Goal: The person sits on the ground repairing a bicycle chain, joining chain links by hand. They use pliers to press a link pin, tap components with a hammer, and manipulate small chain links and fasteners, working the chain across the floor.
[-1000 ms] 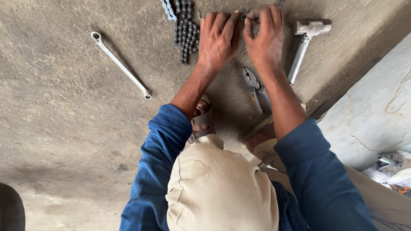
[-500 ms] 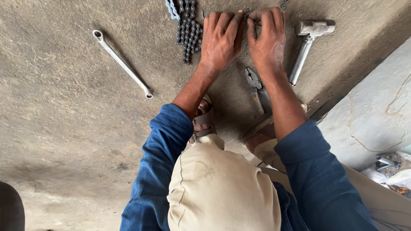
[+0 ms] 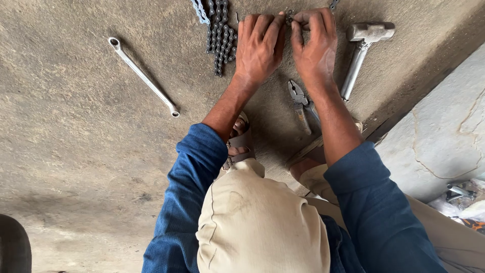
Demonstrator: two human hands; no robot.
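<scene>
I crouch over a concrete floor with both hands held together at the top of the head view. My left hand (image 3: 259, 46) and my right hand (image 3: 316, 44) pinch a small piece of dark metal chain (image 3: 289, 17) between their fingertips. Most of that piece is hidden by my fingers. A folded length of dark roller chain (image 3: 220, 34) lies just left of my left hand. Below my right wrist lie pliers (image 3: 300, 99) on the floor.
A steel hammer (image 3: 361, 52) lies to the right of my right hand. A long ring spanner (image 3: 143, 76) lies to the left. My sandalled foot (image 3: 239, 141) and beige-trousered knee are below. A cracked pale slab (image 3: 444, 131) rises at the right, with scrap beside it.
Both hands stayed together on the chain piece, with only small shifts of the fingers. The view has drifted slightly.
</scene>
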